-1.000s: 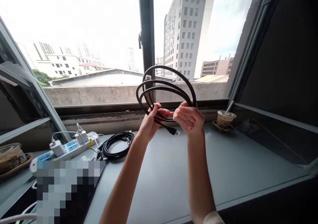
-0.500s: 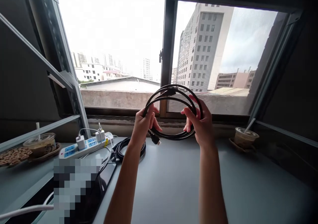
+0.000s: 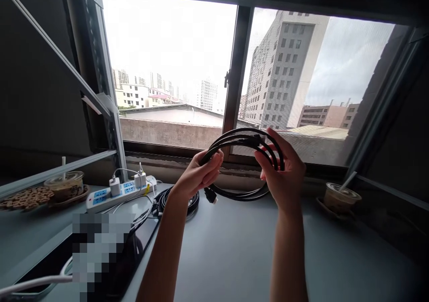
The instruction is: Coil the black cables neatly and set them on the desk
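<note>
A black cable wound into a coil (image 3: 237, 195) is held in the air above the grey table (image 3: 234, 253), in front of the window. My left hand (image 3: 199, 174) grips the coil's left side. My right hand (image 3: 283, 172) is closed on its right side, with the loops running between the fingers. A plug end (image 3: 211, 195) hangs from the coil just below my left hand. Another coiled black cable (image 3: 167, 201) lies on the table behind my left forearm.
A white power strip (image 3: 117, 191) with chargers plugged in lies at the left by the window. A drink cup (image 3: 65, 186) and a tray of biscuits (image 3: 25, 198) stand far left. Another cup with a straw (image 3: 340, 195) stands at the right. A blurred dark device (image 3: 100, 253) lies front left.
The coil has dropped lower and tilted flatter. My hands have moved from gripping its bottom together to holding its left and right sides apart. The view has shifted right and down.
</note>
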